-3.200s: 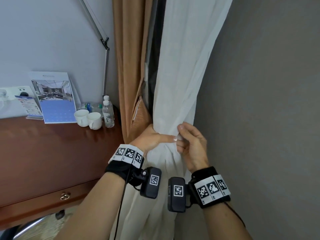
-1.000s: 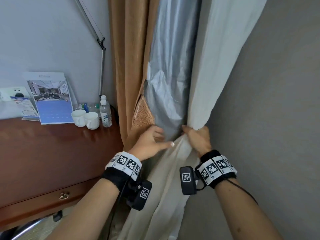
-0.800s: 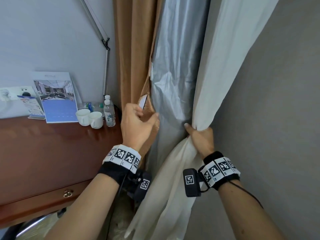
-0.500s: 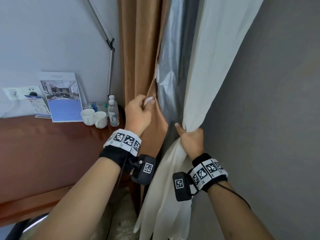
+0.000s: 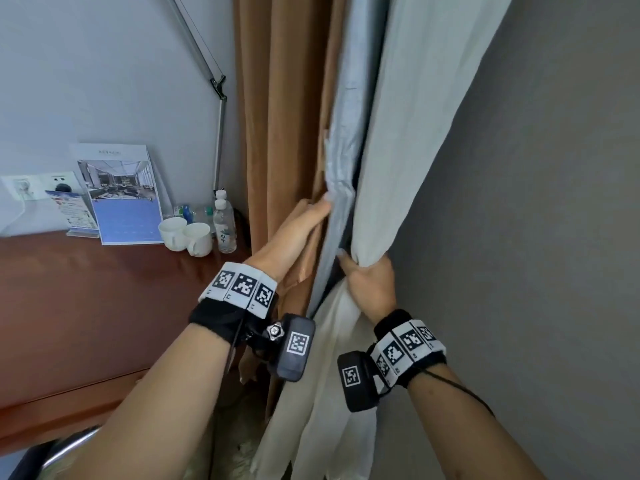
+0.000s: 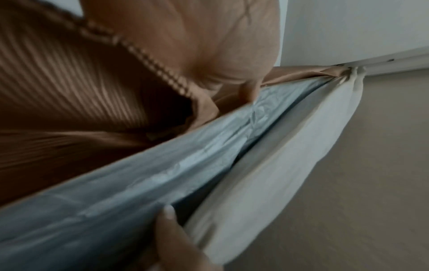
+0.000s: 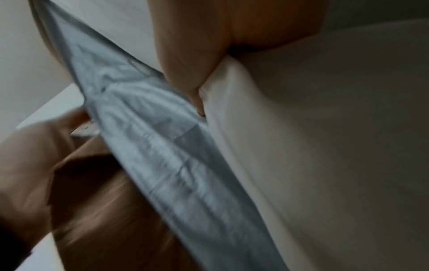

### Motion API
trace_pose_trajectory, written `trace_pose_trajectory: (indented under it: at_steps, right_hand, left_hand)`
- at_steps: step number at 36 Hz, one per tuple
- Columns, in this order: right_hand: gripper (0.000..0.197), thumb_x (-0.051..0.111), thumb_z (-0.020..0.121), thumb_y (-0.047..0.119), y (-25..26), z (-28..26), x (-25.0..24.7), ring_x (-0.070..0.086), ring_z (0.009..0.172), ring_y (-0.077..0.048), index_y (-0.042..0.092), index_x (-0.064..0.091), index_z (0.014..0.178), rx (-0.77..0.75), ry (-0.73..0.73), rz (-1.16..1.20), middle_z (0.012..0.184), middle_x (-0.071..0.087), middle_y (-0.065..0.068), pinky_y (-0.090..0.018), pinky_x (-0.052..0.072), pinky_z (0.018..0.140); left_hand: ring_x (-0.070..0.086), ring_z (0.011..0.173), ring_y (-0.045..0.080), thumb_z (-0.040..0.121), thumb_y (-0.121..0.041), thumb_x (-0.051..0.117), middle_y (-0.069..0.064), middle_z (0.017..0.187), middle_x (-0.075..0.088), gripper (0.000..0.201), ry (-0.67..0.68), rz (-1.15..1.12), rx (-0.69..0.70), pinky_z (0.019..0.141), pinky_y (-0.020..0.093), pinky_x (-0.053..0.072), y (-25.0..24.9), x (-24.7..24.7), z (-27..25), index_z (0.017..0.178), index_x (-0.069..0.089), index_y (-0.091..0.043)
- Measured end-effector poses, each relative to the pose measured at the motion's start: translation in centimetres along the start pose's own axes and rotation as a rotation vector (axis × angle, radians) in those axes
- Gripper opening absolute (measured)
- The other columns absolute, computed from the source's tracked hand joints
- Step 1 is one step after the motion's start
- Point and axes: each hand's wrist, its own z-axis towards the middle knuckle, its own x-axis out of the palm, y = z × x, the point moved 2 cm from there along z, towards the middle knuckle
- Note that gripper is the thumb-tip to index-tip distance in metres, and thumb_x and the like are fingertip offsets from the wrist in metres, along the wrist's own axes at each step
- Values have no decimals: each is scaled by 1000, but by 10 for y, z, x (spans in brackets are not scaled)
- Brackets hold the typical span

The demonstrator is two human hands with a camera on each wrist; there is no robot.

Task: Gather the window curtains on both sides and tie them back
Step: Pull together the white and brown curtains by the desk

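Note:
A brown curtain (image 5: 277,133) hangs beside the desk, with its silver-grey lining (image 5: 346,133) turned out. To the right hangs a white sheer curtain (image 5: 415,133). My left hand (image 5: 301,223) holds the brown curtain's edge where it meets the lining, fingers reaching up along it. In the left wrist view, the brown fabric (image 6: 69,91) bunches under the palm. My right hand (image 5: 370,282) grips the gathered white sheer curtain at waist height, close to the wall. Its thumb (image 7: 185,55) presses into the white cloth (image 7: 325,146), next to the lining (image 7: 162,146).
A red-brown desk (image 5: 86,306) stands at the left with two white cups (image 5: 187,233), a water bottle (image 5: 225,226) and a brochure (image 5: 121,195). A metal lamp arm (image 5: 218,133) runs up the wall. A grey wall (image 5: 554,202) closes the right side.
My left hand left the white curtain, took the brown curtain's edge and drew it rightward, so less of the grey lining shows. My right hand kept hold of the white curtain.

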Motion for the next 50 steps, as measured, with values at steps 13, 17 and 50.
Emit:
trace_pose_trajectory:
  at_steps: [13,17,50]
  right_hand:
    - [36,50,79,22,16,-23,32,64,101,-26,7,61,109,-254,204,-299,104,68,-11,-37,53,87]
    - [44,49,81,8,20,-17,41,60,108,-29,9,52,125,-275,281,-352,115,64,-12,-35,50,91]
    - [51,74,82,12,57,-10,-3,29,53,-6,20,33,51,-311,94,172,50,31,14,-24,31,57]
  left_hand:
    - [63,109,7,57,-41,90,-8,118,67,80,89,491,6,97,32,51,-11,18,6,128,57,-22]
    - [61,107,10,70,-28,84,-6,118,65,63,-62,598,39,89,24,49,-16,11,16,126,59,-19]
    - [61,104,16,85,-27,68,0,116,67,36,-436,527,112,91,27,47,-15,-21,5,118,64,-13]
